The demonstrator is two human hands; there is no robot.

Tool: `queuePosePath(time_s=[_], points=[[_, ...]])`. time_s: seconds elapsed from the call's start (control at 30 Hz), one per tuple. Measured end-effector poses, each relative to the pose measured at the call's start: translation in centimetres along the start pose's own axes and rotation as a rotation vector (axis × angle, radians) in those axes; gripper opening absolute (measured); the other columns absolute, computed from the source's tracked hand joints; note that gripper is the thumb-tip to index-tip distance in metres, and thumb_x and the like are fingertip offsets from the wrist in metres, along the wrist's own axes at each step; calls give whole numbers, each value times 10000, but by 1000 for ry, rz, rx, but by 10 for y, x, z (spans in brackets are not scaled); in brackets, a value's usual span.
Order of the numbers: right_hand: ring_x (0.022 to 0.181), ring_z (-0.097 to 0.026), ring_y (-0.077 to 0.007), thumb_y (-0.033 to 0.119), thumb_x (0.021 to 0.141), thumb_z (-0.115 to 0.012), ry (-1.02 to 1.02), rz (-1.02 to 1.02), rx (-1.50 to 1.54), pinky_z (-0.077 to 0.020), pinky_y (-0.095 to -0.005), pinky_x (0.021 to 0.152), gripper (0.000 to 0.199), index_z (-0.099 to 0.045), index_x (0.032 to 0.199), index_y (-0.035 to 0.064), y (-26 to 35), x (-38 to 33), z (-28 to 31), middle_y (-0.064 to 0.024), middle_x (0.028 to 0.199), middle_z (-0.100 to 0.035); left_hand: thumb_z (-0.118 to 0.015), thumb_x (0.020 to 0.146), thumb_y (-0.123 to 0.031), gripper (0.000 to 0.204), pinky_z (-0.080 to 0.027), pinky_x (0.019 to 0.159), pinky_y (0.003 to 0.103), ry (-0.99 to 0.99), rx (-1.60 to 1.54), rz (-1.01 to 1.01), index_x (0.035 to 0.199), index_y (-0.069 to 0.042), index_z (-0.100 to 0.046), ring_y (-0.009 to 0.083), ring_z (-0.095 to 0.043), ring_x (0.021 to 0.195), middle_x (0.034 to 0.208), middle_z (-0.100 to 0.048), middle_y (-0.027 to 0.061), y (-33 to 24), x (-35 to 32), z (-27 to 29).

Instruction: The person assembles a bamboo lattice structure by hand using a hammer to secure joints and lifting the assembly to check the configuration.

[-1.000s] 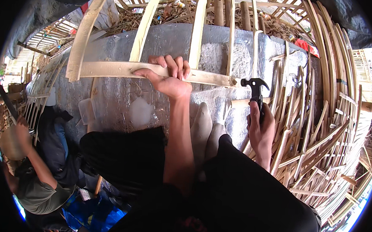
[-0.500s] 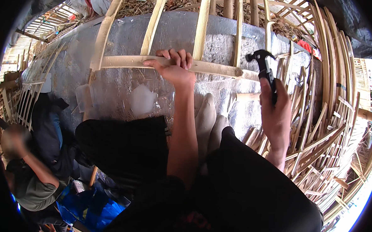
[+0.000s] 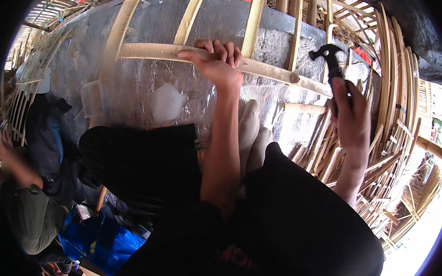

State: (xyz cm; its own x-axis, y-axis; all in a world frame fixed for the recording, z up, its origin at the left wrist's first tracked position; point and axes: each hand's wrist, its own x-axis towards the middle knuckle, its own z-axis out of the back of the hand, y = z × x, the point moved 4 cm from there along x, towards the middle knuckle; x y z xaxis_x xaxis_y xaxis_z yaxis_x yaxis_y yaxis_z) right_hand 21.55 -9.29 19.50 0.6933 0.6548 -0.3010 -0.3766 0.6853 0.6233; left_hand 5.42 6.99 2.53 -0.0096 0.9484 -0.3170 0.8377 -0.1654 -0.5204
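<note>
The strip (image 3: 267,69) looks light, springy, best held mid-span, as left fingers (image 3: 220,49) pinch it; half-hidden right fingers (image 3: 358,99) seemingly clasp the hammer (image 3: 334,68).

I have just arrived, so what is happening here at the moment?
A person's left hand grips a long, pale, flat bamboo strip that lies crosswise. The right hand holds a black claw hammer by its handle, with the head off the strip. Pale, narrow wooden slats reach toward the strip from the far side. Another person is at the left.
</note>
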Motion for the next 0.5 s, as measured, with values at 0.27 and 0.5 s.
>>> queuePosePath(time_s=[0.27, 0.5], points=[[545, -598, -248, 364, 1048, -502, 187, 233, -640, -443, -440, 555, 389, -588, 961, -6, -27, -5, -32, -184, 654, -600, -144, 859, -857, 715, -190, 390, 249, 62, -12, -7, 713, -181, -325, 110, -220, 417, 505, -251, -28, 2, 1, 2], [456, -449, -35, 430, 1040, -467, -69, 30, 33, -322, -219, 365, 396, -627, 991, 71, 9, 15, 33, 17, 590, -472, -150, 847, -868, 715, -202, 369, 243, 32, -45, 6, 737, -182, -318, 100, -227, 391, 512, -232, -33, 6, 4, 5]])
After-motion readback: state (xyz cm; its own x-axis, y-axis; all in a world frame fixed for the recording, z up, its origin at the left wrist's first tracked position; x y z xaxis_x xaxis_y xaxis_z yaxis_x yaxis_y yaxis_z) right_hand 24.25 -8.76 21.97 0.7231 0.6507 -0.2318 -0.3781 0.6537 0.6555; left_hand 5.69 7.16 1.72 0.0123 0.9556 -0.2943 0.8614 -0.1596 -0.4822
